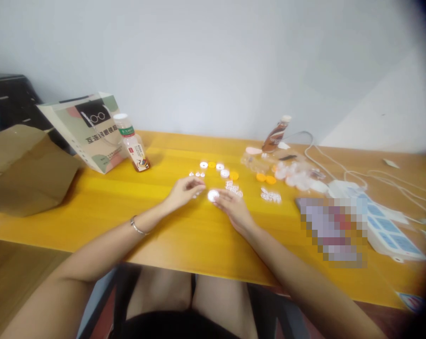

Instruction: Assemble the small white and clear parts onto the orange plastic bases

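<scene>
My right hand (pixel 232 207) holds a white round disc (pixel 213 195) by its edge, between thumb and fingers, above the table. Facing it from the left, my left hand (pixel 183 192) has its thumb and forefinger drawn together in a pinch; anything at their tips is too small to make out. Tiny white pieces (pixel 197 194) show just under those fingertips. Beyond the hands, white discs (pixel 220 166) and yellow discs (pixel 212 165) form a curved row. Small white peg-like pieces (pixel 197 174) stand left of it. White openwork pieces (pixel 234 189) lie behind my right hand.
Left stand a brown paper bag (pixel 29 169), a printed carrier bag (pixel 93 134) and a labelled bottle (pixel 133 146). Rightward are orange discs (pixel 266 178), more openwork pieces (pixel 271 195), a clutter of clear plastic (pixel 298 175), a cola bottle (pixel 276 135), a power strip (pixel 386 226) with cables and a blurred-out flat object (pixel 329 228).
</scene>
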A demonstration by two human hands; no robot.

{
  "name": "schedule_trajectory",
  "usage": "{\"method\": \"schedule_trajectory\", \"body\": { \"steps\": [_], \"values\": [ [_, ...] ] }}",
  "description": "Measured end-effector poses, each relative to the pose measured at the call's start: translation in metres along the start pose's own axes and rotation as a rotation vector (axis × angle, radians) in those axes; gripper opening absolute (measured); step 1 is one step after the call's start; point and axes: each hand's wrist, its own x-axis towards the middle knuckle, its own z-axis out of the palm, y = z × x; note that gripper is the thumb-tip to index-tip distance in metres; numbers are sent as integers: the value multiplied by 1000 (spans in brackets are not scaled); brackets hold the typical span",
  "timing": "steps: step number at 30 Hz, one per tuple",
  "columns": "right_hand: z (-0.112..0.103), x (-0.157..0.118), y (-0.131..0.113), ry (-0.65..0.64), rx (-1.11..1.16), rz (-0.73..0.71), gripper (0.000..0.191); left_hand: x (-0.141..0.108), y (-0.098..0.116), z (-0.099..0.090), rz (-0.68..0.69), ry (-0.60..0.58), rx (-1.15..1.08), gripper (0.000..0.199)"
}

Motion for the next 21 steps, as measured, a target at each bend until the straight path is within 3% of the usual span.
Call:
{"method": "schedule_trajectory", "body": {
  "steps": [3, 6, 15, 21],
  "values": [
    [-4, 2, -1, 27, -10, 12, 33, 9, -13, -27, 57, -47, 275, 18],
    [-6, 2, -3, 18, -23, 25, 36, 14, -27, -42, 55, -184, 352, 19],
    [-5, 2, -2, -21, -40, 29, 30, 18, -30, -30, 241, -236, 417, 17],
    [-4, 0, -2, -36, -71, 18, 32, 20, -27, -30, 188, -264, 484, 14]
  ]
}}
